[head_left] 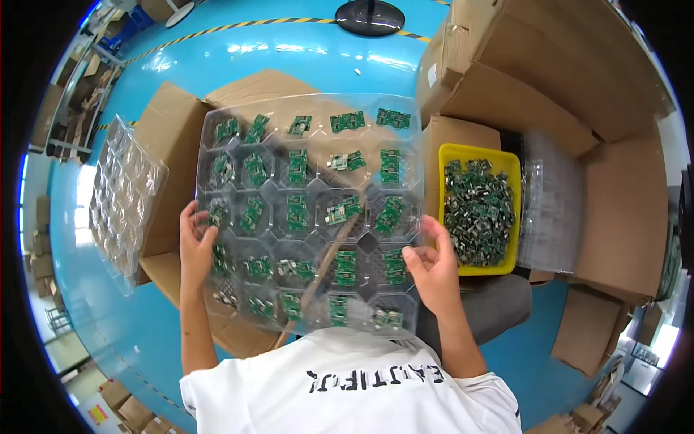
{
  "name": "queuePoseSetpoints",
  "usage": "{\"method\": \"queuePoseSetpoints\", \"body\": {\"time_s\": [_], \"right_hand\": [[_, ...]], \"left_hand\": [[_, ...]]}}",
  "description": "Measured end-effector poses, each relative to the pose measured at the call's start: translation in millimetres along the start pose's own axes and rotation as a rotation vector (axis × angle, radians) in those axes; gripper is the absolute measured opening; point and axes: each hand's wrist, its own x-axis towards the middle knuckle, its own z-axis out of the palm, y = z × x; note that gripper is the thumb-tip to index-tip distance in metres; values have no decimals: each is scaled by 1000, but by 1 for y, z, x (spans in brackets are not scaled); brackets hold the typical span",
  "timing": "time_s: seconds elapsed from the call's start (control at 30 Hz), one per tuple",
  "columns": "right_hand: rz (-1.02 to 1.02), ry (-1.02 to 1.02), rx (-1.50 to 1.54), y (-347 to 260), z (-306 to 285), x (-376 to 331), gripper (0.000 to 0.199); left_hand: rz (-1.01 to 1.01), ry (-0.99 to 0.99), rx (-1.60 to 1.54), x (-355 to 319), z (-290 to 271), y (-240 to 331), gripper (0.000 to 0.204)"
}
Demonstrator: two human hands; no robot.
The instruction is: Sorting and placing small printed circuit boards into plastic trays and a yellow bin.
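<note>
Hands, the left hand (196, 242) and the right hand (434, 273), grasp opposite edges of the clear tray (318, 105), probably to keep it steady so the green circuit boards (297, 166) stay in their pockets. Beneath the tray is an open cardboard box (172, 129); whether it bears the weight is unclear. Right of the tray, a yellow bin (479, 271) contains heaped loose boards (477, 217), apparently for easy reach. Farther right of the tray stand clear plastic sheets (553, 206); to its left, moulded plastic (123, 195) sits beside the box.

Clear tray (318, 106) of green circuit boards (297, 166) between both hands (195, 246) (437, 271).
</note>
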Motion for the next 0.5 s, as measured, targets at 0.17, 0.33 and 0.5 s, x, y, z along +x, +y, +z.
{"method": "queuePoseSetpoints", "body": {"time_s": [0.17,0.33,0.5], "right_hand": [[121,-58,166,14,-2,-25,69],[149,-96,281,30,13,-35,74],[159,-197,329,36,23,-41,82]], "left_hand": [[184,-127,133,51,11,24,58],[290,-181,211,101,16,30,46],[326,-206,245,127,17,32,45]]}}
